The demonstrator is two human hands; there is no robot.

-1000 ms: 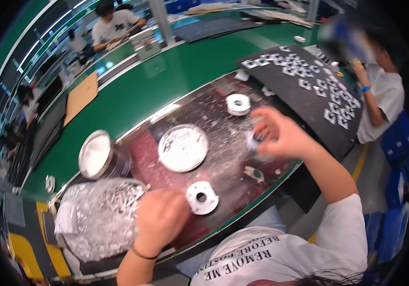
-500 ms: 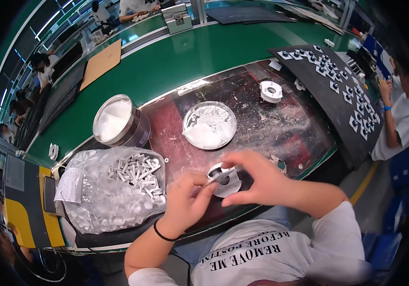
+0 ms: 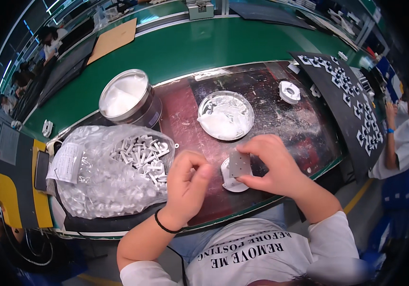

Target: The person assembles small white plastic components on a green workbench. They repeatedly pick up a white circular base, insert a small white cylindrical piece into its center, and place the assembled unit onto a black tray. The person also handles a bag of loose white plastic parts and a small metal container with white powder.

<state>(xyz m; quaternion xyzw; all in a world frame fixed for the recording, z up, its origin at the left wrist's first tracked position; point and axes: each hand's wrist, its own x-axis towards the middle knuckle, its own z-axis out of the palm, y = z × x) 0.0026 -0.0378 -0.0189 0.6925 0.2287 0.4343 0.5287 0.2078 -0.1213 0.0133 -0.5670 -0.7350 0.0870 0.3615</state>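
My right hand [image 3: 272, 164] pinches a flat grey plate [image 3: 240, 164] dotted with small holes between its thumb and fingers. The plate is held upright in front of a round white plastic part [image 3: 232, 181] near the table's front edge, covering much of it; whether they touch I cannot tell. My left hand [image 3: 188, 183], with a black band at the wrist, is beside the bag's right edge. Its fingers are curled and the thumb is pressed toward them; anything inside is hidden. A clear plastic bag [image 3: 97, 205] holds many small white T-shaped plastic pieces [image 3: 142, 153].
Beyond my hands lies a round dish of white grease-like paste [image 3: 251, 117], with an open tub [image 3: 153, 106] to its left. Another white ring-shaped part [image 3: 289, 92] sits at the right. Small assemblies cover a black board [image 3: 342, 109]; a co-worker [image 3: 395, 138] is beyond it.
My left hand has moved away from the plate, toward the bag. My right hand now holds the plate alone and has turned its broad face into view. The whole view has shifted slightly.
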